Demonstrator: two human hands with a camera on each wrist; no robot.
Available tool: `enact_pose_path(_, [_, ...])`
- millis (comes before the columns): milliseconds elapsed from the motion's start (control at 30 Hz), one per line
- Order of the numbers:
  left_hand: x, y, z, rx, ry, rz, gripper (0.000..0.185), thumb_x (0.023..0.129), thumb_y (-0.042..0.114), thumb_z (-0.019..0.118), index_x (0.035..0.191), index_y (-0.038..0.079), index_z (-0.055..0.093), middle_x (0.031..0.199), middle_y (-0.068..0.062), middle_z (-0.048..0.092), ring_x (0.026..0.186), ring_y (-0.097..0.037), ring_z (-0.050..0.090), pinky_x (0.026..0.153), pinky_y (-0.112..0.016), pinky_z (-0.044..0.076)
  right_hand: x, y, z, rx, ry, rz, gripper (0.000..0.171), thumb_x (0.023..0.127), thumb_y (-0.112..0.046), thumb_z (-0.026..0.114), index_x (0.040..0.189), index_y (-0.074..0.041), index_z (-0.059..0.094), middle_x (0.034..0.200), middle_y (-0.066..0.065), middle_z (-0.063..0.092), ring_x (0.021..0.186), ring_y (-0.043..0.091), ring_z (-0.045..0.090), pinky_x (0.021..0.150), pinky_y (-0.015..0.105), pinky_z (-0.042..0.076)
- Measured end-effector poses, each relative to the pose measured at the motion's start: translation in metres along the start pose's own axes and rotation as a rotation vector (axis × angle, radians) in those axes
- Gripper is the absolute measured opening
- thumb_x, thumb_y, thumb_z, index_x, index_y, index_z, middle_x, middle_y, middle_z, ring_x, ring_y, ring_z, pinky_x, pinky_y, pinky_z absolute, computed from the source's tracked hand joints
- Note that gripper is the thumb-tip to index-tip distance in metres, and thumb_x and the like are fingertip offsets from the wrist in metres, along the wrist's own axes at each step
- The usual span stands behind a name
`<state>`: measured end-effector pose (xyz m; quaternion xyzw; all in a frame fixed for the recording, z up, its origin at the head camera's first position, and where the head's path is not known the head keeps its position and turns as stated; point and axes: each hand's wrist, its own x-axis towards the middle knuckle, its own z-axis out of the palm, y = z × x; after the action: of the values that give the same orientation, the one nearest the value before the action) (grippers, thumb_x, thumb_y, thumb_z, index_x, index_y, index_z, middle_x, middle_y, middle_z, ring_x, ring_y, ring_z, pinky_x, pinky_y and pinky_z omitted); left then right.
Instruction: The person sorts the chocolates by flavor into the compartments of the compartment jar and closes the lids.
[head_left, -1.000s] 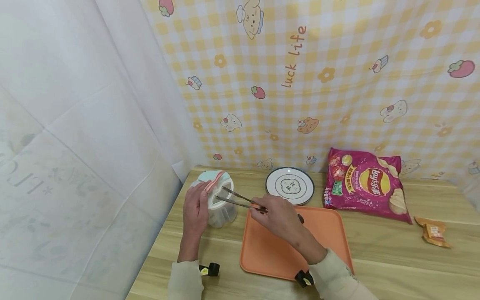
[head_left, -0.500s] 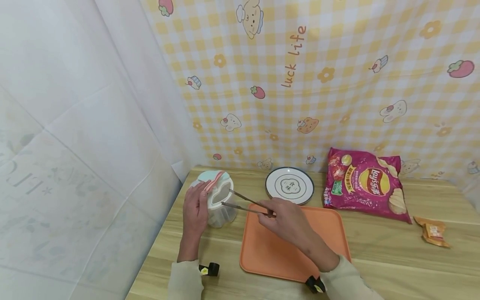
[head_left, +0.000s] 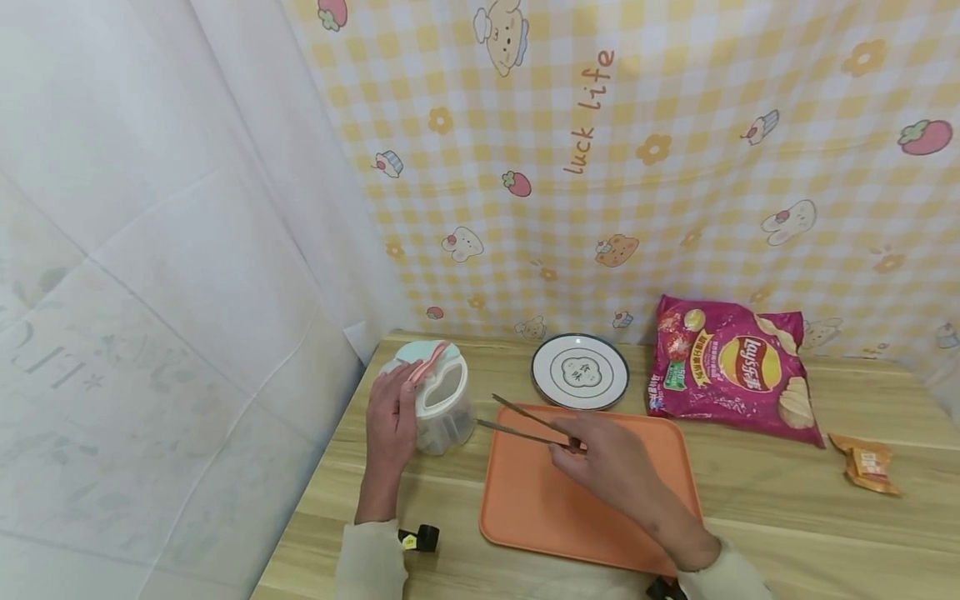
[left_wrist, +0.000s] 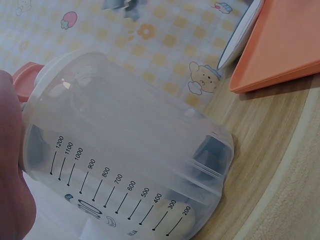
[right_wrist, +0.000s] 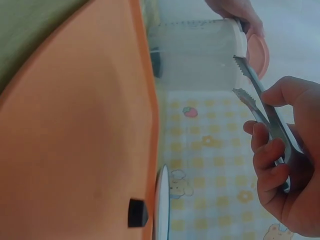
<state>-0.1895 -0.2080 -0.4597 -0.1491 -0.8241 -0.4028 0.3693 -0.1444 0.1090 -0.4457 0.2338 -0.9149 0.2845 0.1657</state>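
At the table's left back stands a clear plastic storage jar (head_left: 444, 427) with measuring marks, a white lid and a pink handle (head_left: 427, 364). The lid opening on its right side is uncovered. My left hand (head_left: 392, 417) grips the jar's lid at its left edge. Through the wall in the left wrist view, a dark piece (left_wrist: 210, 154) and something pale (left_wrist: 172, 217) show low down. My right hand (head_left: 611, 458) holds metal tongs (right_wrist: 272, 117), their toothed tips spread with nothing between them. The tips are right of the jar, over the left edge of an orange tray (head_left: 540, 517).
A small black object (right_wrist: 137, 212) lies on the tray in the right wrist view. Behind the tray is a white plate (head_left: 581, 372) with a dark rim. Further right are a purple chip bag (head_left: 731, 367) and a small orange packet (head_left: 868, 463). A patterned cloth hangs behind.
My right hand has drawn the tongs back from the jar's opening, rightward and towards me, over the tray. My left hand and the jar have stayed put.
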Motion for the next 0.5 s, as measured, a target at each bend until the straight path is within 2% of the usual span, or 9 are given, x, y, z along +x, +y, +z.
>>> enact_pose_path(100, [0.0, 0.0, 0.0, 0.0, -0.002, -0.003, 0.032, 0.099, 0.017, 0.043, 0.122, 0.007, 0.063, 0.121, -0.005, 0.062, 0.119, -0.026, 0.05, 0.107, -0.049, 0.021, -0.007, 0.01, -0.003, -0.023, -0.024, 0.027, 0.023, 0.08, -0.028, 0.067, 0.103, -0.027, 0.071, 0.073, -0.018, 0.05, 0.059, 0.002, 0.044, 0.045, 0.019, 0.036])
enact_pose_path(267, [0.0, -0.001, 0.001, 0.005, -0.005, -0.011, 0.032, 0.1, 0.018, 0.043, 0.123, 0.007, 0.063, 0.122, -0.004, 0.062, 0.12, -0.025, 0.05, 0.108, -0.049, 0.021, -0.02, 0.029, -0.011, -0.034, -0.043, 0.043, 0.017, 0.079, -0.024, 0.07, 0.096, -0.026, 0.071, 0.071, -0.018, 0.051, 0.059, 0.001, 0.044, 0.049, 0.02, 0.037])
enact_pose_path(367, [0.0, -0.001, 0.002, 0.008, -0.006, -0.006, 0.032, 0.099, 0.018, 0.043, 0.123, 0.007, 0.063, 0.122, -0.004, 0.062, 0.119, -0.025, 0.05, 0.107, -0.049, 0.021, -0.029, 0.043, -0.015, -0.033, -0.063, 0.063, 0.018, 0.08, -0.024, 0.071, 0.097, -0.024, 0.072, 0.071, -0.019, 0.05, 0.059, 0.002, 0.044, 0.049, 0.02, 0.037])
enact_pose_path(500, [0.001, 0.0, 0.001, 0.008, -0.004, 0.0, 0.032, 0.099, 0.017, 0.044, 0.122, 0.005, 0.063, 0.121, -0.006, 0.062, 0.119, -0.026, 0.05, 0.108, -0.049, 0.021, -0.041, 0.059, -0.021, -0.061, -0.121, 0.138, 0.027, 0.081, -0.027, 0.07, 0.106, -0.019, 0.072, 0.073, -0.018, 0.051, 0.058, 0.003, 0.043, 0.046, 0.02, 0.036])
